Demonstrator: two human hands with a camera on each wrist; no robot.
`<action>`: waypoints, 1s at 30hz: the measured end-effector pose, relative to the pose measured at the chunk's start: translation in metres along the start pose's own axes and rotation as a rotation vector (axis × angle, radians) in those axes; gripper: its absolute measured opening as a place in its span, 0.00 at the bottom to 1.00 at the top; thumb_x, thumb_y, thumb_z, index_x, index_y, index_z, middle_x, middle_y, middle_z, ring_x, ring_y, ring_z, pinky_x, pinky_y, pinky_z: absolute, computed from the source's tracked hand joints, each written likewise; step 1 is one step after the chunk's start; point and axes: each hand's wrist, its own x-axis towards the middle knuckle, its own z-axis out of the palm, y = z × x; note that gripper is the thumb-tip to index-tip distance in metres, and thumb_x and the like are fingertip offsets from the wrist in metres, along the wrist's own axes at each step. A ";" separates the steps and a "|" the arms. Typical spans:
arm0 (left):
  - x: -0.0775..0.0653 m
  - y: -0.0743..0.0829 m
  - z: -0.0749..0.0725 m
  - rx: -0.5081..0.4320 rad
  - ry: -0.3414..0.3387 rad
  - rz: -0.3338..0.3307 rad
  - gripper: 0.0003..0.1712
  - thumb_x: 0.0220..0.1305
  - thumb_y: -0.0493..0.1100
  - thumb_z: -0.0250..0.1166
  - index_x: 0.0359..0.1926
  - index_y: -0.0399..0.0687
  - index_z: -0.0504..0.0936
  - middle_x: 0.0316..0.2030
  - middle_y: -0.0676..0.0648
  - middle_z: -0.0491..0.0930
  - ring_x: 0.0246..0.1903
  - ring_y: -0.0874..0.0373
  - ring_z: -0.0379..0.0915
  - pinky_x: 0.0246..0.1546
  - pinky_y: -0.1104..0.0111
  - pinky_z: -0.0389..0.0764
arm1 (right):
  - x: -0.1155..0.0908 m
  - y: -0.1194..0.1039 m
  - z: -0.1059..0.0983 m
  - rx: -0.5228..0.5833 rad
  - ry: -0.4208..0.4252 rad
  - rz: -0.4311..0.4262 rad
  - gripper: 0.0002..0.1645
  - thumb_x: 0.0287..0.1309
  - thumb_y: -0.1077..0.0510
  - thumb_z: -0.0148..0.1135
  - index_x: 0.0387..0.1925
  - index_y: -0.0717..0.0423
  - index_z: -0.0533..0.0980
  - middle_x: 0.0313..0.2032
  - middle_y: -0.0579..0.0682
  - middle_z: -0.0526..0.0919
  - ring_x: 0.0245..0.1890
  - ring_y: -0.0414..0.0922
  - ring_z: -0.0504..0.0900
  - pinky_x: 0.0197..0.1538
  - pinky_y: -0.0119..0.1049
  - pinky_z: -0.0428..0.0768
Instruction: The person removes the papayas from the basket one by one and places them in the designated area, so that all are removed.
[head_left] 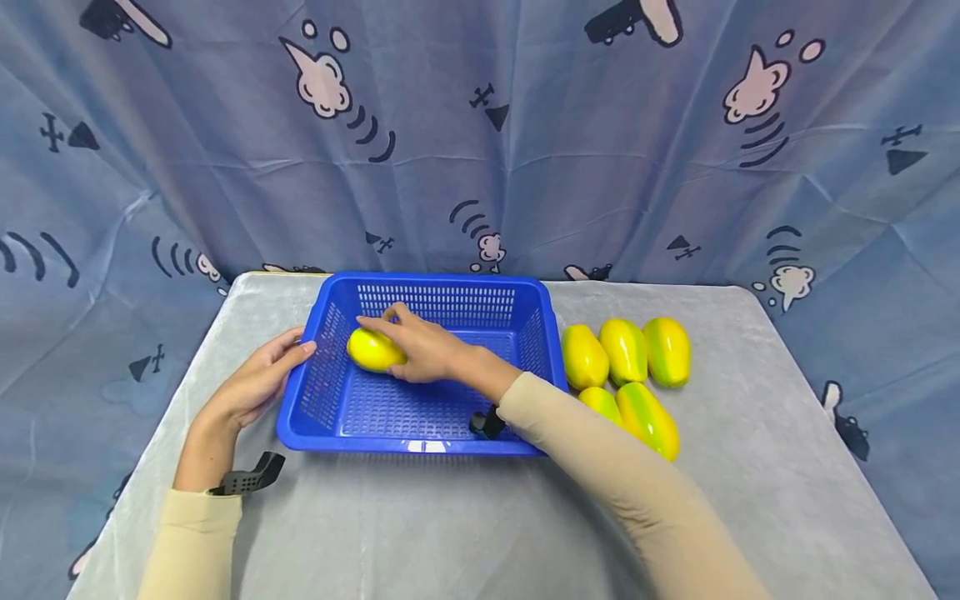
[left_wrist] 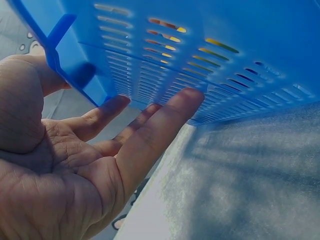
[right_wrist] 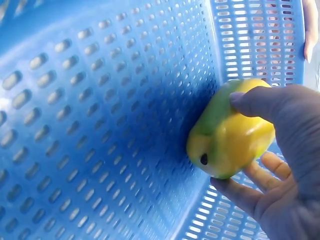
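Note:
A blue plastic basket (head_left: 420,446) with slotted walls stands on the table. My left hand (head_left: 251,379) holds its left rim; in the left wrist view, the thumb goes over the rim and the fingers (left_wrist: 150,140) lie along the outer wall. Inside the basket, near its left end, my right hand (head_left: 423,343) grips a yellow-green papaya (head_left: 372,350). The right wrist view shows the thumb on one side of this papaya (right_wrist: 230,135) and the fingers on the other, its dark-tipped end facing the camera. It lies low, close to the basket floor (right_wrist: 125,145).
Right of the basket, several more papayas (head_left: 622,350) lie in two rows on the grey cloth-covered table (head_left: 750,467). My right forearm (head_left: 622,475) crosses the basket's right front corner and partly hides the front row. A patterned blue curtain (head_left: 480,125) hangs behind the table.

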 end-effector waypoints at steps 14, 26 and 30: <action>0.000 -0.001 0.000 0.002 0.006 -0.002 0.38 0.85 0.53 0.50 0.81 0.35 0.51 0.54 0.52 0.82 0.48 0.60 0.87 0.49 0.64 0.91 | -0.006 -0.001 -0.006 -0.032 0.007 0.023 0.44 0.67 0.53 0.71 0.80 0.39 0.65 0.69 0.53 0.74 0.63 0.48 0.78 0.65 0.46 0.83; 0.000 -0.003 0.000 -0.031 0.000 0.026 0.32 0.85 0.51 0.50 0.77 0.36 0.56 0.51 0.53 0.84 0.47 0.60 0.87 0.46 0.63 0.91 | -0.026 0.005 -0.022 0.008 0.053 0.048 0.44 0.65 0.50 0.73 0.78 0.39 0.65 0.66 0.54 0.75 0.56 0.49 0.78 0.63 0.47 0.83; 0.000 -0.003 0.001 -0.049 -0.006 0.033 0.30 0.85 0.50 0.51 0.76 0.37 0.57 0.50 0.54 0.85 0.45 0.60 0.88 0.45 0.64 0.91 | -0.033 0.007 -0.025 0.031 0.060 0.052 0.43 0.66 0.50 0.73 0.78 0.39 0.66 0.68 0.55 0.74 0.57 0.49 0.78 0.64 0.46 0.83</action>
